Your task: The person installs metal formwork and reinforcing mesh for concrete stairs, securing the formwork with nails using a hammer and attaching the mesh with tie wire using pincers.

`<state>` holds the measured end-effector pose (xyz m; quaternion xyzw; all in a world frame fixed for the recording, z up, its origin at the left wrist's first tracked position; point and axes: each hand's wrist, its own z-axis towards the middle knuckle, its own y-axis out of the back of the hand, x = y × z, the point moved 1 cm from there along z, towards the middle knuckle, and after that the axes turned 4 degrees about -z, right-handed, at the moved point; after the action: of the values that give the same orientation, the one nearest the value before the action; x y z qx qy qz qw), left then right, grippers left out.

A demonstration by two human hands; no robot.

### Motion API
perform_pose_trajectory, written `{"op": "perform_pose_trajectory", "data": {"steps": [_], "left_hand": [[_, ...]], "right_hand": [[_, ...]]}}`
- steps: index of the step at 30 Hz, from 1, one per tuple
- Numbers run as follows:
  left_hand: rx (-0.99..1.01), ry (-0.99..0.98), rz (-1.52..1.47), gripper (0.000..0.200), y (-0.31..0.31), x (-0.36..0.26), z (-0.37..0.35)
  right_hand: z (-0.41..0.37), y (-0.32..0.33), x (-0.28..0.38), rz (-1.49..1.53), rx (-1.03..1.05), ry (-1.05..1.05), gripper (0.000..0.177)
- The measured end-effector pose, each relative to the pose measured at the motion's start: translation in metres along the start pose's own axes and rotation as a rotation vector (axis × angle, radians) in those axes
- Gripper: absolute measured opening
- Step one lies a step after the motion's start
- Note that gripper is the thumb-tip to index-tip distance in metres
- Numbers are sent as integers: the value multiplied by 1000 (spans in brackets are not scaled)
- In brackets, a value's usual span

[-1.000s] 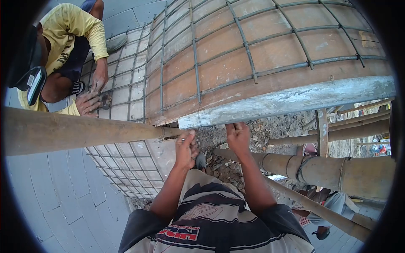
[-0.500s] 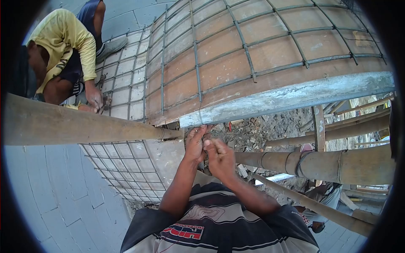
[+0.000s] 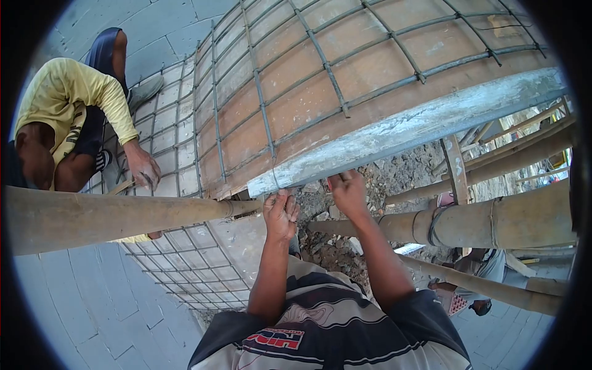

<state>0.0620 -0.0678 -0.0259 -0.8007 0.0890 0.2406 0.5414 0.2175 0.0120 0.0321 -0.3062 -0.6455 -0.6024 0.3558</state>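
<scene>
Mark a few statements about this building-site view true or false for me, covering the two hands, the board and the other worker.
1. The left hand and right hand both reach up to the lower edge of the pale board. True.
2. The right hand holds a hammer. False: its fingers touch the board's edge, and no tool shows in it.
3. A steel mesh lies over the brown panel above the board. True.
4. The co-worker beside the mesh wears a red shirt. False: the shirt is yellow.
</scene>
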Motion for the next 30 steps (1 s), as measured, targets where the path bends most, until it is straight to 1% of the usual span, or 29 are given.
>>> {"op": "perform_pose_trajectory", "data": {"steps": [1, 3, 4, 6, 7, 8, 9, 10, 12, 13, 14, 16, 17, 18, 19, 21, 23, 24, 25, 26, 28, 30], "left_hand": [[3, 2, -9, 30, -1, 1, 2], [-58, 24, -70, 29, 0, 3, 1], [-60, 26, -73, 29, 1, 3, -3], [-64, 37, -116, 18, -4, -1, 0], [-62, 52, -68, 17, -2, -2, 2], [-59, 48, -69, 17, 2, -1, 4], [-16, 39, -34, 24, 8, 0, 5], [23, 33, 3, 33, 9, 0, 5], [7, 19, 21, 32, 8, 0, 3], [4, -4, 37, 31, 7, -2, 4], [-3, -3, 47, 31, 9, -3, 6], [33, -3, 64, 32, 11, -3, 5], [21, 0, 74, 32, 13, -4, 3], [26, 10, 89, 32, 12, -6, 2], [38, 17, 102, 33, 10, -7, 3], [52, 13, 133, 34, 8, -9, 5], [60, 19, 164, 36, 10, -8, 5], [65, -18, 197, 37, 12, -6, 6], [72, -53, 226, 39, 14, -4, 7], [77, -48, 224, 39, 15, -2, 9], [79, -113, 312, 42, 18, 0, 11], [44, -109, 358, 41, 22, 2, 10]], "right_hand": [[-1, 7, 2, -9, -3, 3, 20], [-8, 16, 4, 40, -70, 213, 20], [-10, 15, 1, 36, -68, 212, 20], [0, 6, -8, 144, 41, 133, 21], [1, 2, -13, 148, 36, 141, 21], [-2, -3, -21, 148, 121, 31, 21], [-2, -8, -29, 145, 212, -84, 20], [2, -17, -36, 146, 218, -88, 20], [4, -40, -44, 450, 223, -97, 18], [3, -50, -45, 457, 226, -104, 18], [2, -61, -46, 611, 257, -156, 17], [-3, -75, -41, 773, 294, -221, 16], [-6, -80, -39, 888, 305, -297, 8], [-8, -85, -40, 950, 310, -333, 4], [-10, -89, -39, 1011, 314, -369, 4], [-15, -97, -44, 1087, 428, -546, 4], [-13, -107, -53, 1103, 452, -519, 4], [-13, -109, -53, 1112, 475, -491, 4], [-16, -112, -52, 1116, 468, -493, 4], [-18, -115, -51, 1120, 484, -495, 5], [-17, -117, -53, 1111, 501, -496, 8], [-19, -120, -52, 1086, 544, -535, 7]]}}
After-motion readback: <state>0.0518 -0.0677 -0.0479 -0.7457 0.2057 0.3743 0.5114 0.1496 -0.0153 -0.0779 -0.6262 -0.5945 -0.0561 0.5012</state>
